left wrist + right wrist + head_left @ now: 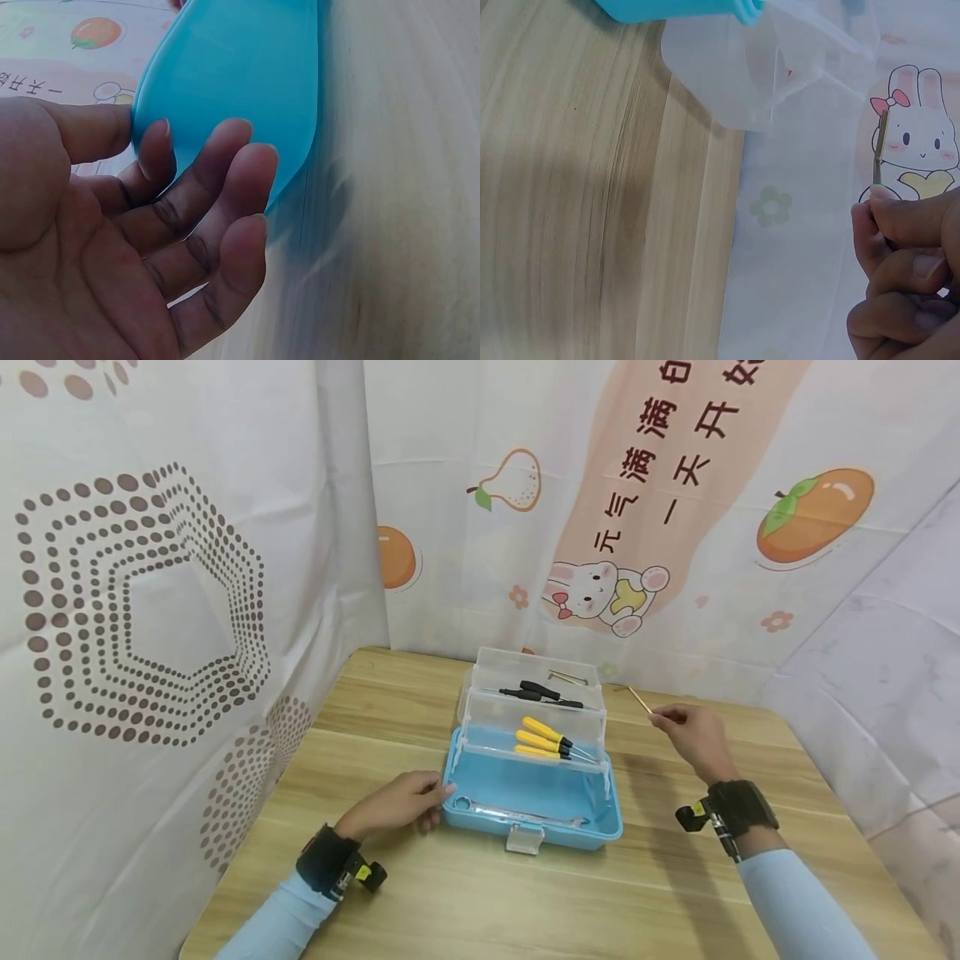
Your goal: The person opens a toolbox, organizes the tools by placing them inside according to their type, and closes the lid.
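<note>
A blue toolbox (517,777) stands with its clear lid and trays raised. My left hand (401,802) holds its left rim, thumb over the edge and fingers loosely bent along the outer wall (240,67). To the right of the box, my right hand (693,735) pinches a thin brass-coloured hex key (639,700) between thumb and forefinger; its bent end points away from me. In the right wrist view the hex key (882,142) sticks up past the fingertips. A combination wrench (517,814) lies in the box's bottom.
Yellow-handled screwdrivers (542,739) lie in the lower clear tray, black-handled ones (536,692) in the upper part. Brass-coloured hex keys (568,678) lie beside these. A clear latch (525,839) hangs at the box's front. Behind the wooden table (487,902) hangs a printed curtain (450,427).
</note>
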### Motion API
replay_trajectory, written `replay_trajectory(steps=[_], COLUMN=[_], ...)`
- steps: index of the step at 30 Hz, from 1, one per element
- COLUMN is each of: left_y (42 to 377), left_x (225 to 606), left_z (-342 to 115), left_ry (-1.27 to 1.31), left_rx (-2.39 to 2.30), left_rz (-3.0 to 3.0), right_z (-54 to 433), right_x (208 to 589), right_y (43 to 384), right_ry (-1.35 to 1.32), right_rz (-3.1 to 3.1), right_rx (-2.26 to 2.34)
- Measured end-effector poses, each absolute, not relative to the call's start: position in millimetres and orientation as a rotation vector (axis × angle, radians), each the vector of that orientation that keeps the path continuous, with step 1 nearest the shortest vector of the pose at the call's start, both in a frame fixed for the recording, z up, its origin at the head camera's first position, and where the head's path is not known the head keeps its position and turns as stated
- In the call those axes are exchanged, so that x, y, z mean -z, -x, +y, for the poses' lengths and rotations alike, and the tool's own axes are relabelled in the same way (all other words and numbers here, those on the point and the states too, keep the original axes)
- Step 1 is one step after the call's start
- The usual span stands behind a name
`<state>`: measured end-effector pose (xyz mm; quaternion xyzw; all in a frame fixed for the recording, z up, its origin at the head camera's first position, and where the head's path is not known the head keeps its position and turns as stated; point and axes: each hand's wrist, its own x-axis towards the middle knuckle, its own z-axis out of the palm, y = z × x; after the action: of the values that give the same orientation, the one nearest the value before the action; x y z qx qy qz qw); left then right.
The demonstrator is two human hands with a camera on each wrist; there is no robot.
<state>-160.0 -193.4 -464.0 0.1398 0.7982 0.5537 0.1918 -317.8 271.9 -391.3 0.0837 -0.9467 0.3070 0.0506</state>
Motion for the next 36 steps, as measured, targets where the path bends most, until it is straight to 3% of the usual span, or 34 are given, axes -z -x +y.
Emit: replay_trajectory(steps=[36], left_y=[159], left_x=[463], left_z=[-195], left_ry=[-0.426], left_rx=[-1.566], left_rz=[2.248], right_z=[233], right_x=[380], right_y=[335], right_ry=[-0.379], right_rz=[-2.832], right_rx=[-0.948])
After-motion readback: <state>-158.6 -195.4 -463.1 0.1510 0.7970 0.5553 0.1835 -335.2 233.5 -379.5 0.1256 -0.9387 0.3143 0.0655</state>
